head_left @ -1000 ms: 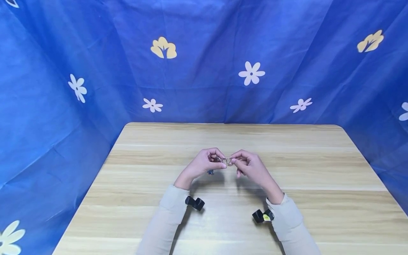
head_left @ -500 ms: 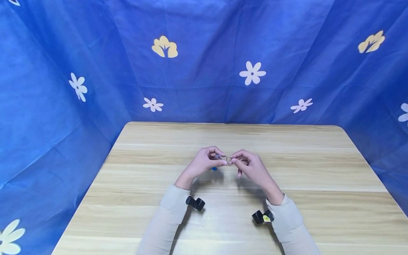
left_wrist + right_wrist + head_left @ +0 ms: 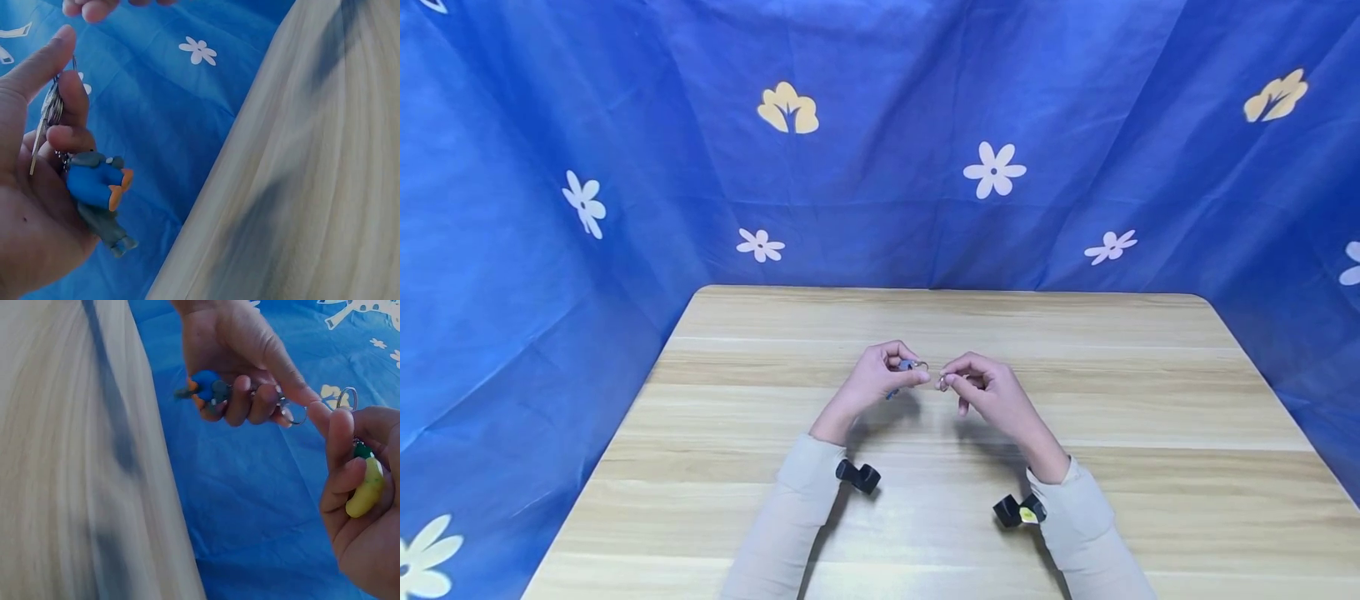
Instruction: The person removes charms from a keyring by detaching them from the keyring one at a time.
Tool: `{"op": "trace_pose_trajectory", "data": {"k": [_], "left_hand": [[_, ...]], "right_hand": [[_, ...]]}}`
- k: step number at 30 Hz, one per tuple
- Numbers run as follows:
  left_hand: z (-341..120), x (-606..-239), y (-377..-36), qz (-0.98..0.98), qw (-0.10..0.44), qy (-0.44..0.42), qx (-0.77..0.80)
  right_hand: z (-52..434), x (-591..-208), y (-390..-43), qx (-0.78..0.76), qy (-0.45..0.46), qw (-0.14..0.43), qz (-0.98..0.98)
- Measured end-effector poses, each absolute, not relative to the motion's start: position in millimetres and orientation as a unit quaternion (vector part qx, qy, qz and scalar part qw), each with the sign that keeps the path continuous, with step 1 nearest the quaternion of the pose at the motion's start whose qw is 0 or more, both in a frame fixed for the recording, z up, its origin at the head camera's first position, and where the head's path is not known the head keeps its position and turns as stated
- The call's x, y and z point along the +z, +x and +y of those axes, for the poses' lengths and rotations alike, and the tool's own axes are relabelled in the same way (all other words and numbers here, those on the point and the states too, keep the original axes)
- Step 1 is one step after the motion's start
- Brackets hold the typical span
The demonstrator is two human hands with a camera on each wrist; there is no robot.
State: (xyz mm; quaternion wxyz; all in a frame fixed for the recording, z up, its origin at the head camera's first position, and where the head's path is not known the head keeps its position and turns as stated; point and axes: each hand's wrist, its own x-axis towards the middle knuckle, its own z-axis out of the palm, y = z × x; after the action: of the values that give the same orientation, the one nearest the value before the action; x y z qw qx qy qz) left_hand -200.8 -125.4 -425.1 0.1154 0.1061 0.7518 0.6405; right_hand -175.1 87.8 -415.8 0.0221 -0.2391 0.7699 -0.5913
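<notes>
Blue figure keychain [image 3: 94, 184] dangles at centre frame, its ring pinched by the left hand [image 3: 872, 382]. Right hand [image 3: 988, 392], just beside, grips a yellow charm [image 3: 365, 490] in curled fingers above the counter [image 3: 1120, 400].

Yellow charm [image 3: 365, 490] half hidden by curled fingers [image 3: 342, 464]

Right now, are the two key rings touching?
Apart. The right wrist view shows the left ring and the right ring each held separately, with a clear gap between them.

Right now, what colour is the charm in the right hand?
Yellow with a green top; the charm shows best in the right wrist view.
</notes>
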Motion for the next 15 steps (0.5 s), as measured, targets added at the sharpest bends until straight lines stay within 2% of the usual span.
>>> {"op": "trace_pose_trajectory", "data": {"k": [15], "left_hand": [[-127,-421,-201,0.753,0.133,0.138,0.630]], "right_hand": [[106,-411,-182,-0.614,-0.203,0.008,0.763]]}}
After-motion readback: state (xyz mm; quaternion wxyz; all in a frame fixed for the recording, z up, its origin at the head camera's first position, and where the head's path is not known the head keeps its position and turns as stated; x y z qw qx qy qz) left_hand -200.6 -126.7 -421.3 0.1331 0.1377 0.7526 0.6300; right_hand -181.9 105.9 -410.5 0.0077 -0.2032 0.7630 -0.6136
